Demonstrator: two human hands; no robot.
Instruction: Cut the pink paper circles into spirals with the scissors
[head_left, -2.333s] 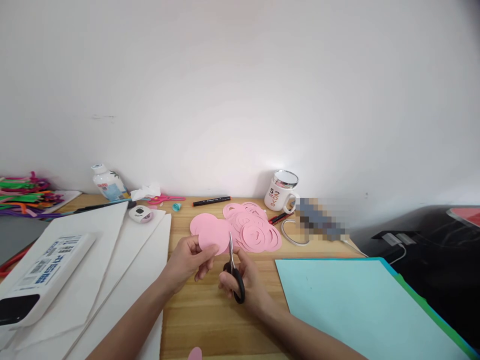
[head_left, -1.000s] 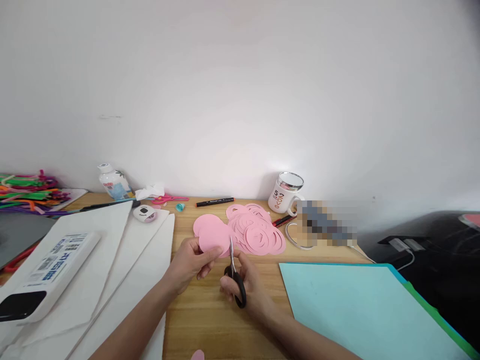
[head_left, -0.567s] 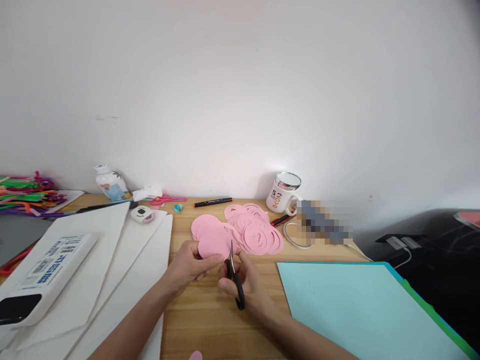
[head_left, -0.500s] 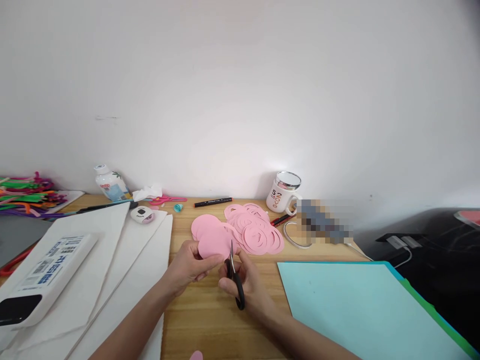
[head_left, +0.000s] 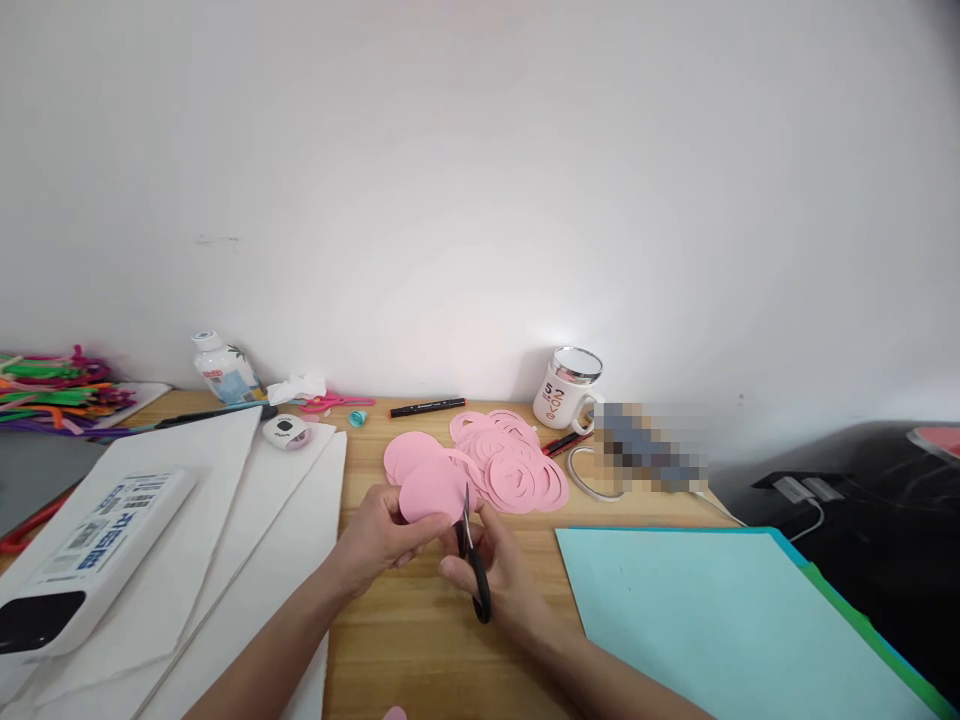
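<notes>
A bundle of colourful fuzzy stems [head_left: 52,385] lies at the far left corner of the tabletop [head_left: 420,650]. Along the left edge spread large white sheets [head_left: 292,515], bearing a white box [head_left: 112,540] and, at their far end, a small egg-shaped white gadget [head_left: 285,432]. A white bottle [head_left: 225,370] leans near the back edge; right of it come a crumpled tissue [head_left: 298,387], pink scissors [head_left: 337,401] and a teal cap [head_left: 358,418].

Mid-tabletop, the left hand [head_left: 386,530] pinches a pink paper disc [head_left: 431,490] between thumb and fingers; other pink discs [head_left: 412,448] show just behind it. A black marker [head_left: 427,408] lies by the back edge. The right hand [head_left: 499,565] grasps black-handled scissors [head_left: 480,575], blades at the disc's right side. Beyond sits a pile of pink cutouts [head_left: 517,478], many with curved slits. A white mug [head_left: 568,392] stands upright near the back edge, with a red-and-black pen [head_left: 562,442] just in front. Pale blue sheets [head_left: 712,610] cover the near right corner.
</notes>
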